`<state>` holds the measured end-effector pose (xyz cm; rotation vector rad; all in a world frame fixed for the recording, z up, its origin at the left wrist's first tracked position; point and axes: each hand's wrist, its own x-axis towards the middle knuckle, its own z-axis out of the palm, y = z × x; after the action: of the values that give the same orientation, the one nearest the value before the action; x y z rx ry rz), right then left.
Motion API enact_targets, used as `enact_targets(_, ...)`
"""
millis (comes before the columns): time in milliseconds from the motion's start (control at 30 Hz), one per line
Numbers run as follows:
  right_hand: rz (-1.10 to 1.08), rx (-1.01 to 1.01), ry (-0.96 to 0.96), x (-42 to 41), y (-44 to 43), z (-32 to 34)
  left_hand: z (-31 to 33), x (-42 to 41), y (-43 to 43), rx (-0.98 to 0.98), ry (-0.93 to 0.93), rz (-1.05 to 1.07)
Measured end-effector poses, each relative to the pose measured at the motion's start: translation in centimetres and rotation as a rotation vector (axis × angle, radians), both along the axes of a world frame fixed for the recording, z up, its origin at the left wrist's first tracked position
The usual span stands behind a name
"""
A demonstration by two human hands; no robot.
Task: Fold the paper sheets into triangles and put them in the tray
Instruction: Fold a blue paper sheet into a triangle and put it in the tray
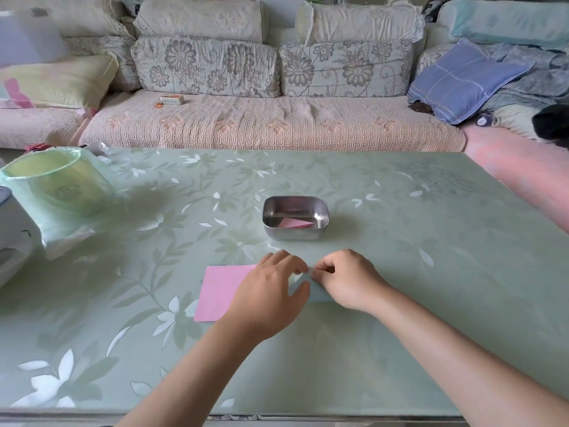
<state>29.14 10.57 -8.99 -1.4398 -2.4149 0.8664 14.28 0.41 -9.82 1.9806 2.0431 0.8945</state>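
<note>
A pale blue-green paper sheet (317,291) lies on the table between my hands, mostly hidden by them. My left hand (271,291) and my right hand (348,278) both pinch its upper corner with their fingertips. A flat pink paper sheet (218,291) lies just left of it, partly under my left hand. Beyond my hands stands a small metal tray (271,217) with a folded pink triangle (294,223) inside.
A green bin lined with a plastic bag (58,186) stands at the table's left, beside a white appliance (12,229). A sofa with cushions (271,118) runs behind the table. The near table edge (277,417) is close to my body.
</note>
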Motion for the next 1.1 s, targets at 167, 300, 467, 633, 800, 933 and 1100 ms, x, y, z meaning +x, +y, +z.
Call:
enact_targets(167, 0.017, 0.163, -0.086, -0.5, -0.1, -0.5, -0.3, -0.2, 0.0, -0.094, 0.100, -0.133)
enact_targets(300, 0.044, 0.261, -0.125, -0.5, -0.1, -0.8, -0.3, -0.5, 0.0, -0.132, 0.120, -0.166)
enact_targets(467, 0.093, 0.417, -0.143, -0.4, -0.1, -0.6, -0.3, -0.7, -0.1, -0.134, 0.168, -0.195)
enact_targets(633, 0.272, 0.452, -0.142, 0.7, -0.1, -0.1, -0.3, -0.7, -0.4, -0.133, 0.197, -0.207)
enact_targets(800, 0.344, 0.369, -0.220, 1.4, -0.3, 0.0, -0.4, -0.5, -1.0, -0.131, 0.288, -0.210)
enact_targets(933, 0.334, 0.381, -0.237, 1.2, -0.5, -0.1, -0.4, -0.2, -2.0, -0.106, 0.411, -0.244)
enact_targets(1100, 0.302, 0.378, -0.241, 1.0, -0.8, -0.3, -0.2, 0.7, -3.2, -0.036, 0.509, -0.265)
